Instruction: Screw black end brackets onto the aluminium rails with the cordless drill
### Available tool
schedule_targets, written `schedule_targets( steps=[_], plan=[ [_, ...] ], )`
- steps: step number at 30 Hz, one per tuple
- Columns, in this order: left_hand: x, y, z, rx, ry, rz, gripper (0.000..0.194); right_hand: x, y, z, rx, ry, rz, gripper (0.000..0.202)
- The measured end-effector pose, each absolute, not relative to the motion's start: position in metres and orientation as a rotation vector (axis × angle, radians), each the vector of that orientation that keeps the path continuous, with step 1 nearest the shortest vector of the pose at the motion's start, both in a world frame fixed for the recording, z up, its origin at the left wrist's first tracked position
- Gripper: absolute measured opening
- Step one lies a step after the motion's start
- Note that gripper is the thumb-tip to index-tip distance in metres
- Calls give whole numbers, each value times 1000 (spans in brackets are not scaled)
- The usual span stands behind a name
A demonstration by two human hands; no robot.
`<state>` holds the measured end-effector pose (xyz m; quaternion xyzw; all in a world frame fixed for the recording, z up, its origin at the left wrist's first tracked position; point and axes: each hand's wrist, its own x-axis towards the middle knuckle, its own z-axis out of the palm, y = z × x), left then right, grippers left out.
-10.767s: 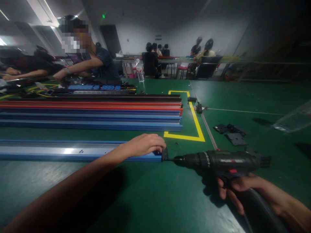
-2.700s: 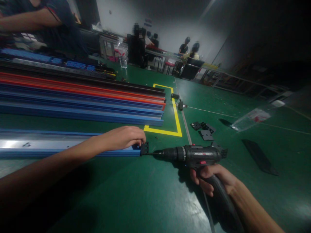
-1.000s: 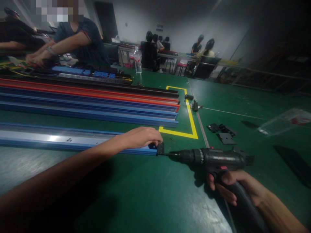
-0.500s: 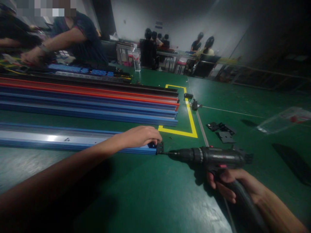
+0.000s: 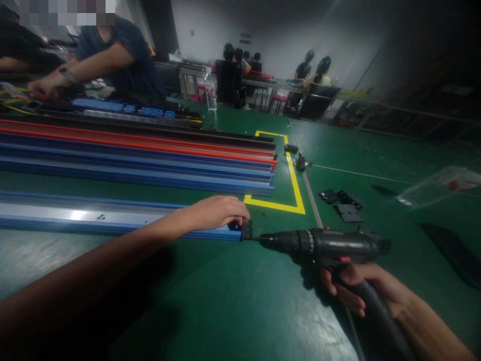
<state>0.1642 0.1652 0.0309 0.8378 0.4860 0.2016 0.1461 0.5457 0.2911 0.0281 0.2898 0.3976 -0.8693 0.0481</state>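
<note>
My right hand is wrapped round the grip of a black power drill, which lies level and points left. Its long thin bit reaches a black end cap at the right end of a blue and silver rail. Over that end of the rail rests my left hand, its fingers curled down beside the cap and closed on the rail end. The fingertips are partly hidden.
Several blue, red and black rails lie beyond. Yellow tape marks the green table. Black plates, small black parts, a lying bottle and an upright bottle stand around. A person works at the upper left.
The person at the upper left has moved their hands slightly left. A small light now shows below the drill's body. My hands and the rail are nearly unchanged.
</note>
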Motion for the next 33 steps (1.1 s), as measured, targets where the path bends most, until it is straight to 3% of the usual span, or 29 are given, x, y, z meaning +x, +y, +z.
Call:
schedule_targets(
  steps=[33],
  plan=[
    [165, 165, 32, 2418, 1426, 526, 17, 551, 296, 21, 794, 1168, -2703, 23]
  ],
)
